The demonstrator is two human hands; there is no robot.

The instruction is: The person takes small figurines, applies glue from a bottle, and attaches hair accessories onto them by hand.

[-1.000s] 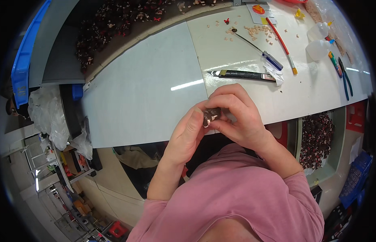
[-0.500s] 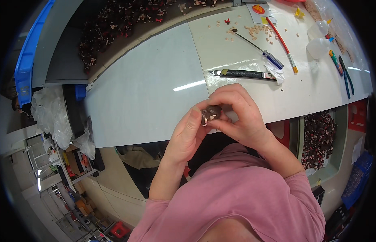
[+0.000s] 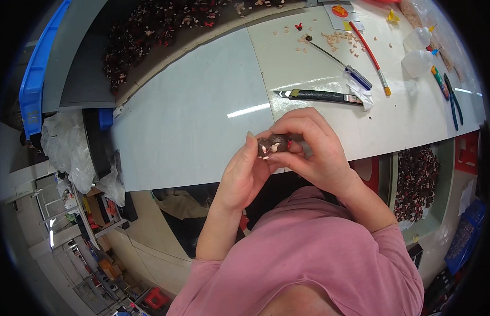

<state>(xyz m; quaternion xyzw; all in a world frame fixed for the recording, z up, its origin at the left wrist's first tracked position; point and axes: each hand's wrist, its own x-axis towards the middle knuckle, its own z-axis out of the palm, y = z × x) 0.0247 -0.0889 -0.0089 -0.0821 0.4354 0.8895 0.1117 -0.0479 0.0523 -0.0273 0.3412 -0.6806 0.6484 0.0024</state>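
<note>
Over the table's near edge, both hands hold one small dark-brown figurine (image 3: 276, 141) with pale bits and a spot of red at its right end. My left hand (image 3: 241, 173) is closed on its left side, thumb upright against it. My right hand (image 3: 320, 150) grips the other end, with fingers curled above and thumb below. Parts of the figurine are hidden behind the fingers. Beyond the hands lies a black-handled tool (image 3: 318, 97), perhaps a cutter, beside a crumpled white cloth (image 3: 363, 95).
Further right are a blue-handled screwdriver (image 3: 358, 77), a red brush (image 3: 370, 52), pale small pieces (image 3: 340, 39), squeeze bottles (image 3: 417, 63) and pliers (image 3: 453, 100). Dark figurines fill a far grey bin (image 3: 150, 37) and a crate (image 3: 416, 181) at right. Plastic bags (image 3: 71, 150) hang left.
The figurine has turned in my fingers, so more of its pale bits and the red spot show. My left thumb has shifted slightly left and up.
</note>
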